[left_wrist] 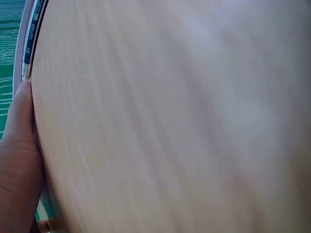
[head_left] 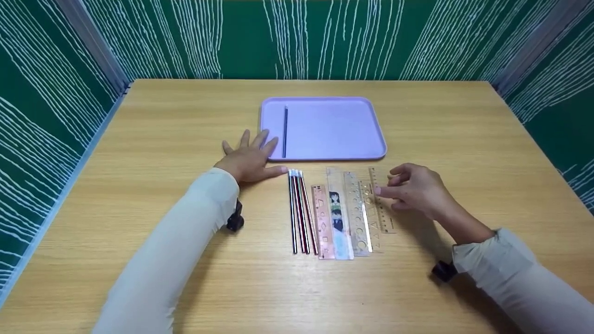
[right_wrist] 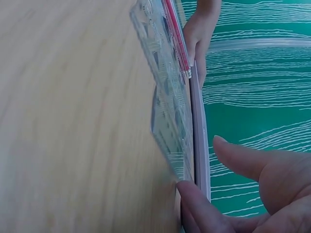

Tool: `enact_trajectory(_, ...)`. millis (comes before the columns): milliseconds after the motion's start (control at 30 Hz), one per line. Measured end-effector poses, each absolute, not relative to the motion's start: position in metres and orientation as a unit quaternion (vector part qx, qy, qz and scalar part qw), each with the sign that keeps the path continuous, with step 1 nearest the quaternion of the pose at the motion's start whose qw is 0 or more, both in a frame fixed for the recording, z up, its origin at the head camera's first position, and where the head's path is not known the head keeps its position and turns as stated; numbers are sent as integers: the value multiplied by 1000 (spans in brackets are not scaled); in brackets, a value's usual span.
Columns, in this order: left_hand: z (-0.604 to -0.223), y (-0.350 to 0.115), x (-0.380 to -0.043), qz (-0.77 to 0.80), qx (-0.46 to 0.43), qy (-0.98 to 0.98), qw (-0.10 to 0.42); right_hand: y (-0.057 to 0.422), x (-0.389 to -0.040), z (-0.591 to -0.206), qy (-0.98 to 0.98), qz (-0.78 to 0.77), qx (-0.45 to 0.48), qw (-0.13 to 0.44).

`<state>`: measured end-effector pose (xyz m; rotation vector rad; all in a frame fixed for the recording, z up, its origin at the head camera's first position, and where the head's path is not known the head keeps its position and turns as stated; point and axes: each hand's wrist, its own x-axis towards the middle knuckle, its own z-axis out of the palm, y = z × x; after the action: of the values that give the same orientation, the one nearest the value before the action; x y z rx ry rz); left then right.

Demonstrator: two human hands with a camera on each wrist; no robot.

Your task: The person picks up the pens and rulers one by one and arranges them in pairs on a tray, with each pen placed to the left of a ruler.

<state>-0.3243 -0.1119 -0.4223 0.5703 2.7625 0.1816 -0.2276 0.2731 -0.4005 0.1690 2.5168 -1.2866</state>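
My left hand [head_left: 246,162] lies with its fingers spread, the fingertips over the near left corner of a lilac tray [head_left: 334,130]. Its thumb reaches the top ends of several striped pencils [head_left: 300,213] laid side by side on the table. To their right is a row of rulers: a pink one [head_left: 323,222], one with cartoon figures [head_left: 337,220] and several clear ones [head_left: 356,213]. My right hand [head_left: 420,192] is at the rightmost clear ruler [head_left: 382,204]. In the right wrist view a fingertip meets a ruler corner, while the thumb [right_wrist: 243,158] stands apart from it.
One dark pencil [head_left: 285,132] lies lengthwise in the left part of the tray. The wooden table [head_left: 139,195] is bounded at the back and sides by green panels [head_left: 246,46] with white streaks.
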Motion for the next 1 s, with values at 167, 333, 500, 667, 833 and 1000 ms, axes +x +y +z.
enact_trajectory(167, -422, -111, -324, 62, 199, 965, 157, 269, -225, -400, 896, -417, 43, 144)
enact_trajectory(333, -422, -111, -325, 58, 197, 966, 157, 265, -219, -403, 939, -329, -2, 96)
enact_trajectory(500, -421, -111, -326, 57, 199, 966, 157, 263, -217, -406, 948, -308, -21, 80)
enact_trajectory(667, -421, -111, -325, 62, 198, 965, 160, 264, -217, -407, 947, -309, -21, 85)
enact_trajectory(833, -422, -112, -326, 62, 197, 965, 163, 263, -218, -408, 943, -319, -27, 93)
enact_trajectory(1000, -424, -113, -326, 63, 199, 965, 161, 265, -217, -411, 936, -338, -26, 98)
